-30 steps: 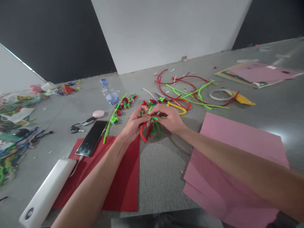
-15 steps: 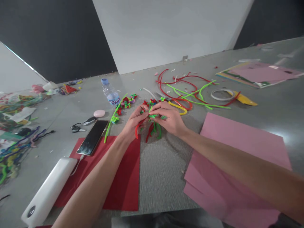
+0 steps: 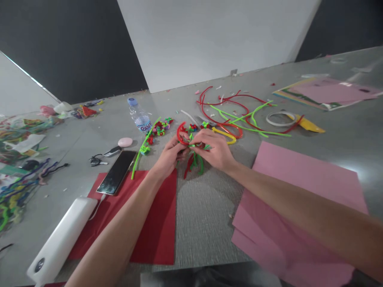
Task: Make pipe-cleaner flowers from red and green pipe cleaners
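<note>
My left hand (image 3: 170, 154) and my right hand (image 3: 214, 147) meet over the middle of the table, fingers closed. Between them they grip a red pipe cleaner (image 3: 180, 133), curved upward, together with green ones. Cut red and green pipe cleaner pieces (image 3: 197, 163) lie or hang just below the fingers; I cannot tell which. Small twisted red, green and blue pipe cleaner flowers (image 3: 193, 127) sit right behind my hands. More of these flowers (image 3: 160, 129) form a cluster to the left, beside a straight light-green pipe cleaner (image 3: 137, 158).
Scissors with orange handles (image 3: 236, 129) lie behind my right hand, near loose red and green pipe cleaners (image 3: 239, 115) and a tape roll (image 3: 280, 118). At left are a bottle (image 3: 139, 115), a phone (image 3: 116, 173) and a white power bank (image 3: 62, 239). Pink paper (image 3: 302, 187) lies at right.
The red pipe cleaner, which hung down below my left fingers, now arcs upward above them. Both hands have stayed in nearly the same place.
</note>
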Available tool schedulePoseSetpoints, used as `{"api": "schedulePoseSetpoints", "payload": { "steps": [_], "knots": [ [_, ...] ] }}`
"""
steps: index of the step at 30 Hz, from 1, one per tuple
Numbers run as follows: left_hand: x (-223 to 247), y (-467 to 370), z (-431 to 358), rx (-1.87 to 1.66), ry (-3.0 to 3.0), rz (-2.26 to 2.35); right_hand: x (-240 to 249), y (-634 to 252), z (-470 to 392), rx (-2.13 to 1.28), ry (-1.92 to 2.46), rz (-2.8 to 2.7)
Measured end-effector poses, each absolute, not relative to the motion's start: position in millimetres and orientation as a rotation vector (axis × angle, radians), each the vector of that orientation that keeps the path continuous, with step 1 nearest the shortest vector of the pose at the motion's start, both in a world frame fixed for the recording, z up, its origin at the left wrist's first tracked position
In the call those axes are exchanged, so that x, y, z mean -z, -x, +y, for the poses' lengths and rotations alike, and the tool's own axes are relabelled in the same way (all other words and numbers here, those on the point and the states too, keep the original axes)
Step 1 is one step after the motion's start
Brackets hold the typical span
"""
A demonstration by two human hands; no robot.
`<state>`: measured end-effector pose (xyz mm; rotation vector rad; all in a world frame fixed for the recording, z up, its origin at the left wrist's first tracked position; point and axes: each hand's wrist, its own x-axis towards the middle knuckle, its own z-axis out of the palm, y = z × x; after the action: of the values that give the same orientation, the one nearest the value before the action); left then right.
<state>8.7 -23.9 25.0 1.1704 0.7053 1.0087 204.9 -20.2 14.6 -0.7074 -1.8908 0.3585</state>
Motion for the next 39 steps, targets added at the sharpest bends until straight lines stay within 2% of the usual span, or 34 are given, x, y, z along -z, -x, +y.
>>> {"api": "schedulePoseSetpoints", "payload": {
  "steps": [20,31,39],
  "knots": [
    [-22.0,-4.0,-19.1,-0.98,-1.161,0.654,-15.4,-203.9,-20.8,-0.426,0.726,-1.885],
    [-21.4,-3.3,-18.9,-1.044,-1.312,0.778,-15.5,-204.8,-18.3,-0.46,0.808,-1.879],
    [-21.3,-7.6,-17.0,-1.123,-1.518,0.782,-15.6,-207.0,-14.8,-0.812,0.864,-1.768]
  ]
}}
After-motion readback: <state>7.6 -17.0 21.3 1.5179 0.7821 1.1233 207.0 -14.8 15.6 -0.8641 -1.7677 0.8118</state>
